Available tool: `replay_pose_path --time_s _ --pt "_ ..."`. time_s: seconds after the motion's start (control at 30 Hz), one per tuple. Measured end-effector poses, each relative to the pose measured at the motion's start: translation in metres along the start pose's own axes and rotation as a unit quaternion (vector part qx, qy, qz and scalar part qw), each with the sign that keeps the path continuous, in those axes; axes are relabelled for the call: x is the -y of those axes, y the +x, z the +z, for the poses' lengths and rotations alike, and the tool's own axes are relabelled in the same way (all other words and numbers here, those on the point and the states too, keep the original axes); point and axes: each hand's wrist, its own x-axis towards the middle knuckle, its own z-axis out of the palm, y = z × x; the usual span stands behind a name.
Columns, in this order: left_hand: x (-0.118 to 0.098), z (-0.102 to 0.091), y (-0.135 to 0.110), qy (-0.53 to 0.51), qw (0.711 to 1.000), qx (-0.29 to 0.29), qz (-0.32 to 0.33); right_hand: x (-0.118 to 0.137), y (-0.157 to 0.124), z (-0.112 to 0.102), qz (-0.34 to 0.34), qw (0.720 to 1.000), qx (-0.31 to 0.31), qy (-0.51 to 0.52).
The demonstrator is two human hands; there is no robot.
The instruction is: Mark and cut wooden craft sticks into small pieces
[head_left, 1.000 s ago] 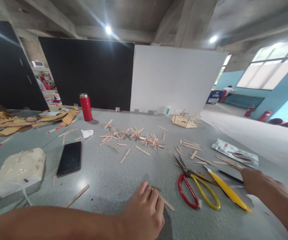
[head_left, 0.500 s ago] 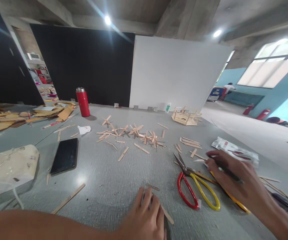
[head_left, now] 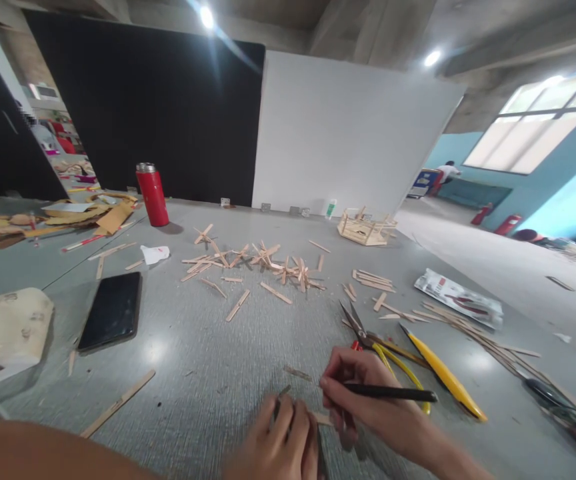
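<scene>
Thumb and fingers of the right hand (head_left: 355, 390) are closed in a writing grip on a black pen (head_left: 393, 392), its rear end slanting out toward the right of the frame. At the bottom centre, the left hand (head_left: 283, 433) lies low over the table (head_left: 208, 373) with fingers bent and slightly spread; a wooden stick (head_left: 323, 419) shows between the two hands, but whether the left fingers pinch it or only press on it cannot be told. Work on that stick looks unfinished: the pen is beside it, yet no mark can be made out, and the hands hide most of its length. In the upper right, a small wooden frame (head_left: 361, 237) stands with base and uprights assembled, so that piece seems well advanced, though its joints are too small to judge. Much else remains loose: a scattered heap of short sticks (head_left: 268, 257) across the middle, a flat group of sticks (head_left: 374, 280) right of centre, and long strips (head_left: 485, 338) at the right. Scissors (head_left: 365, 337) lie partly behind the right hand, and a yellow cutter (head_left: 443, 373) rests just beside them, both out of either hand's hold.
</scene>
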Motion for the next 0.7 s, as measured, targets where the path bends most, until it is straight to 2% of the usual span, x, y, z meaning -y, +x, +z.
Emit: replay_pose_path --time_s 0.1,0.3,0.4,0.6,0.7 --pt "0.005 -0.001 0.002 -0.021 1.0 -0.007 -0.003 -0.008 -0.003 0.007 0.012 0.999 -0.004 0.033" --pt "0.011 -0.013 0.008 -0.073 0.997 0.024 -0.018 -0.016 -0.012 0.012 0.038 0.998 -0.022 0.044" --pt "0.01 -0.018 0.01 -0.053 0.998 0.034 0.0 -0.015 -0.016 0.011 0.052 0.998 -0.009 0.022" --pt "0.003 -0.014 0.004 0.025 0.999 -0.023 0.025 -0.012 -0.016 0.01 0.054 0.997 -0.023 -0.049" --pt "0.0 -0.013 -0.002 0.053 0.997 -0.015 0.048 -0.009 -0.014 0.014 0.059 0.997 -0.022 -0.053"
